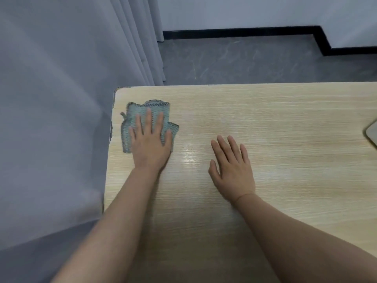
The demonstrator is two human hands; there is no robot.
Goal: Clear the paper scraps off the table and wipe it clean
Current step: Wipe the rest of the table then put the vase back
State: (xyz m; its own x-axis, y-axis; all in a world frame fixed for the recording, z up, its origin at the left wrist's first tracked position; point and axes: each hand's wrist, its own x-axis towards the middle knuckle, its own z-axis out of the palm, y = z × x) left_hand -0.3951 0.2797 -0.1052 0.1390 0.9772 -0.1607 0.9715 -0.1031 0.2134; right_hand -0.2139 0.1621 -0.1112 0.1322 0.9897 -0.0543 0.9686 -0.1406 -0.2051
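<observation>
A crumpled grey-green cloth (134, 115) lies near the far left corner of the light wooden table (285, 129). My left hand (151, 144) presses flat on the cloth, fingers straight and spread, covering its lower right part. My right hand (232, 168) rests flat on the bare tabletop to the right of the cloth, fingers straight, holding nothing. No paper scraps show on the visible part of the table.
A grey curtain (61, 99) hangs right against the table's left edge. Grey floor (244, 62) and a white wall with a black skirting lie beyond the far edge. A pale rounded object (372, 133) juts in at the right edge.
</observation>
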